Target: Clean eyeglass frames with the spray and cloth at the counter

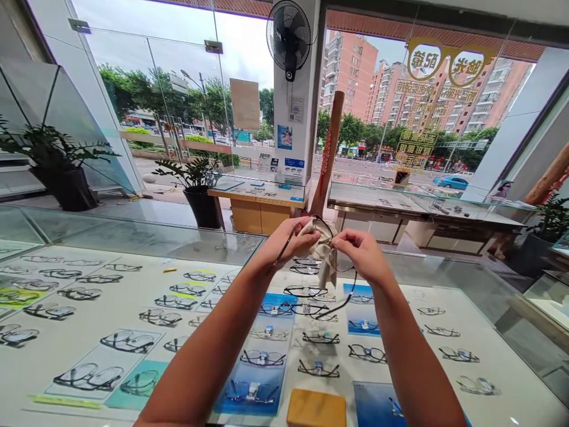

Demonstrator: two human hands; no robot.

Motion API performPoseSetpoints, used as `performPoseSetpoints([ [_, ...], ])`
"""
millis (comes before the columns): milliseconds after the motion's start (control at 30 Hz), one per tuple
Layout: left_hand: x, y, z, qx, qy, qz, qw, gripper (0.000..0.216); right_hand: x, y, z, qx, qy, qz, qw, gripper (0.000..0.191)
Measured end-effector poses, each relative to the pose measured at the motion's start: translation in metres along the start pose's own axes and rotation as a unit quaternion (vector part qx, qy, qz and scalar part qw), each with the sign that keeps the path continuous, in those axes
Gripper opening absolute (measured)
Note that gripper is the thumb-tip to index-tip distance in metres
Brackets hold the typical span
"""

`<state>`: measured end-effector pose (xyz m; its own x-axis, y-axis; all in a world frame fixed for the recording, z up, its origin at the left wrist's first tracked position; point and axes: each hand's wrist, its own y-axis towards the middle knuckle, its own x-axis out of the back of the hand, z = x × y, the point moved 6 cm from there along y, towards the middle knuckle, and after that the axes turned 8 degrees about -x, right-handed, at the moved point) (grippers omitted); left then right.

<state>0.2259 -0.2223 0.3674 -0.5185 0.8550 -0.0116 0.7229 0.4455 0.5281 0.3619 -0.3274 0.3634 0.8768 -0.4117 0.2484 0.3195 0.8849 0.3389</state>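
Note:
A pair of dark-rimmed eyeglasses (pixel 326 227) is held up over the glass display counter, between both hands. My left hand (pixel 288 240) is closed on one lens through a pale beige cloth (pixel 328 271), thumb on the near side. The cloth's loose end hangs below the fingers. At the middle of the frame, near the bridge, my right hand (pixel 358 248) pinches with thumb and fingertips. One temple arm runs along my left wrist; the other curves down below my right hand. The fingers partly cover the lenses.
Rows of eyeglasses (pixel 265 357) lie in the display counter (pixel 178 370) beneath my arms, some on blue cards. A yellowish wooden block (pixel 316 408) sits at the near edge. Beyond are another display case (pixel 249 204), potted plants (pixel 202 204) and a wall fan (pixel 288 35).

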Motion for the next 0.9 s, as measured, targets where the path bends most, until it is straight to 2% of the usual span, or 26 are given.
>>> performPoseSetpoints([
  [233, -0.002, 0.0, 0.011, -0.045, 0.099, -0.116, 0.987, 0.049, -0.009, 0.001, -0.003, -0.01, 0.002, 0.058, 0.998, 0.04],
  [300, 0.001, 0.0, 0.011, -0.048, 0.097, -0.115, 0.987, 0.052, -0.01, 0.002, -0.004, -0.013, 0.009, 0.061, 0.998, 0.038],
  [400, 0.004, 0.002, 0.009, -0.021, 0.052, -0.05, 0.997, 0.051, -0.003, 0.005, -0.006, -0.019, 0.019, 0.039, 0.999, 0.035],
  [500, 0.002, 0.002, 0.008, 0.01, 0.022, -0.001, 1.0, 0.049, 0.0, 0.007, -0.009, -0.031, 0.026, 0.047, 0.998, 0.035],
  [700, -0.007, 0.004, 0.02, -0.034, 0.05, -0.078, 0.995, 0.049, -0.003, 0.008, -0.011, -0.032, 0.033, 0.071, 0.996, 0.039],
  [833, 0.001, 0.004, 0.026, -0.049, 0.065, -0.144, 0.986, 0.055, -0.013, 0.008, -0.013, -0.033, 0.028, 0.095, 0.995, 0.042],
  [900, 0.005, 0.005, 0.023, -0.037, 0.068, -0.125, 0.989, 0.058, -0.015, 0.008, -0.013, -0.031, 0.028, 0.097, 0.994, 0.041],
])
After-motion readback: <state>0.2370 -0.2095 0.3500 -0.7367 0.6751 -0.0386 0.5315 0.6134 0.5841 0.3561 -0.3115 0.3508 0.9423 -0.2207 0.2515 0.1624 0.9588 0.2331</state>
